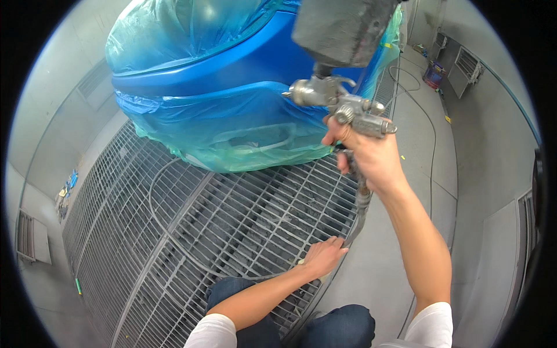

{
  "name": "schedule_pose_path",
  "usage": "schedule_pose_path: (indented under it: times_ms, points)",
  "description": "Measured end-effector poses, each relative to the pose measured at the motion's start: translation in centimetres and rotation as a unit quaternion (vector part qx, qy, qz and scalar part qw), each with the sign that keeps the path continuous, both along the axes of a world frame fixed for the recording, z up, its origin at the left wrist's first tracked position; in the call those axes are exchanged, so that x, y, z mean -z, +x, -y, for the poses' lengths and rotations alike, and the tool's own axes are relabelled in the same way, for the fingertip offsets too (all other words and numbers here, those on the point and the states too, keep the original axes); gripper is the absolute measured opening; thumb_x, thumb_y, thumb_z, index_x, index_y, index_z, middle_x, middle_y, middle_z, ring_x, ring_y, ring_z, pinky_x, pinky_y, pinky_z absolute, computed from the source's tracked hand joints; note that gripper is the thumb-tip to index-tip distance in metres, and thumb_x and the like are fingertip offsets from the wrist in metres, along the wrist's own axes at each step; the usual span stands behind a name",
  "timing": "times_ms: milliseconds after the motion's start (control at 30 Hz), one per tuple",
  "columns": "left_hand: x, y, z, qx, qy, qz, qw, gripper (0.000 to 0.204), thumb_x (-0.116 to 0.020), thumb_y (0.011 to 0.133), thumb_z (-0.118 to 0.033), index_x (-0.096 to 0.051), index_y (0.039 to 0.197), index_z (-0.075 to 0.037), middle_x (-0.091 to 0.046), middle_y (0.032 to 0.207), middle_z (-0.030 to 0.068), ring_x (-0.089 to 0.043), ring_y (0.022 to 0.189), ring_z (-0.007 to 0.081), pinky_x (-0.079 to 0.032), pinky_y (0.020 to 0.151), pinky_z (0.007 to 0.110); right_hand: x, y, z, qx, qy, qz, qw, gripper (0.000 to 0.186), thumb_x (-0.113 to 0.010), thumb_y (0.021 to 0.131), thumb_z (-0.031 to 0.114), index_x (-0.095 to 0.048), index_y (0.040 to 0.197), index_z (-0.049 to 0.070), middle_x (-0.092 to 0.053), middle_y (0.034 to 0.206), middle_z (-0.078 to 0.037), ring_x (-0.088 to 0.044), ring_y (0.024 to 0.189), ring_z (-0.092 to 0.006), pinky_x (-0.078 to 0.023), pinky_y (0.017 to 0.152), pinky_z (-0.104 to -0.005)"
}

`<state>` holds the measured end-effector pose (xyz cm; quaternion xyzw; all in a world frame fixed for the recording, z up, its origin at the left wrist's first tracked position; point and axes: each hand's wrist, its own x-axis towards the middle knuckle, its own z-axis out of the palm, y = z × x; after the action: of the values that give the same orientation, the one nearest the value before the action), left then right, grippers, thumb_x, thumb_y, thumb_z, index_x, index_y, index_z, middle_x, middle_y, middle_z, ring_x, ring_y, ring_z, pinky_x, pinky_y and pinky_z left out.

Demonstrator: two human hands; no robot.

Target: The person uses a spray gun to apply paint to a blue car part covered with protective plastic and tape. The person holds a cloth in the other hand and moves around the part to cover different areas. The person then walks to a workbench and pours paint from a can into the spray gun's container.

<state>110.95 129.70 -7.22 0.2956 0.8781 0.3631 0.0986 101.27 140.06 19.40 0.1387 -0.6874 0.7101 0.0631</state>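
Our knees [301,327] in dark blue jeans are closest to us, just under the metal floor grate [174,232], and we crouch at its edge. Our white sleeves show at the bottom, on both sides of the knees.

Our left hand [323,255] rests flat on the grate, fingers spread a little toward the grey hose [357,217] that hangs beside it. We cannot tell if the fingertips touch the hose; the hand holds nothing that we can see.

Our right hand [371,156] is raised above the grate and is closed firmly around the handle of a metal spray gun [342,104]. One finger lies at the trigger. On top of the gun sits a dark, stained cup [342,23]. The nozzle points to the left, toward the blue car body part [232,64], and is very near to it. The hose goes down from the bottom of the handle and then lies in a wide curve over the grate.

This blue part stands over the far end of the grate. Thin blue-green masking film [232,133] covers it above and below, and only one glossy blue band is bare between the two films.

To the right of the grate we see a smooth grey floor [418,151] with a thin cable on it, and grey walls with vents.
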Motion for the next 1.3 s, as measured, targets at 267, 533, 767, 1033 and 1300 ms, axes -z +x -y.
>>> schedule_pose_path:
  times_ms: [267,533,767,1033,1300]
  points:
    - [-0.7,2.2,1.3,0.036,-0.024,0.050,0.998,0.030,-0.057,0.100,-0.026,-0.059,0.103,0.004,-0.068,0.104,0.0246,-0.064,0.094,0.0474,-0.051,0.079,0.055,4.3,-1.5,-9.0,0.290,-0.098,0.013,0.952,0.021,-0.073,0.096,0.022,-0.068,0.103,0.003,-0.068,0.080,-0.011,-0.055,0.045,-0.0144,-0.044,0.038,-0.0288]
    - [0.0,3.0,4.2,0.033,-0.103,0.063,0.992,0.030,-0.058,0.100,-0.027,-0.060,0.105,0.003,-0.069,0.103,0.0242,-0.066,0.094,0.0465,-0.052,0.081,0.053,10.9,-1.0,-11.3,0.175,-0.207,0.053,0.961,0.027,-0.072,0.097,0.027,-0.066,0.105,0.002,-0.069,0.087,-0.012,-0.057,0.047,-0.0156,-0.046,0.038,-0.0277]
    - [0.2,0.9,5.0,-0.034,-0.127,0.102,0.986,0.031,-0.059,0.100,-0.027,-0.061,0.108,0.003,-0.070,0.104,0.0242,-0.068,0.094,0.0443,-0.053,0.081,0.054,13.1,-4.6,-11.0,0.415,-0.169,0.033,0.893,0.021,-0.071,0.096,0.019,-0.067,0.102,0.000,-0.068,0.079,-0.011,-0.056,0.044,-0.0162,-0.044,0.036,-0.0299]
    - [1.2,2.0,5.6,0.058,-0.110,0.170,0.977,0.030,-0.068,0.092,-0.030,-0.071,0.107,-0.005,-0.072,0.105,0.0208,-0.068,0.101,0.0418,-0.053,0.086,0.050,7.9,1.2,1.2,0.281,-0.047,0.001,0.959,0.026,-0.074,0.095,0.024,-0.069,0.101,0.000,-0.070,0.081,-0.011,-0.056,0.045,-0.0129,-0.043,0.038,-0.0275]
    - [3.6,-3.1,11.4,-0.032,-0.005,0.172,0.985,0.025,-0.078,0.078,-0.029,-0.076,0.097,-0.014,-0.073,0.100,0.0101,-0.070,0.098,0.0305,-0.055,0.084,0.043,5.2,0.9,20.2,0.078,0.098,-0.100,0.987,0.022,-0.073,0.095,0.023,-0.074,0.099,0.001,-0.073,0.081,-0.005,-0.055,0.049,-0.0064,-0.043,0.044,-0.0239]
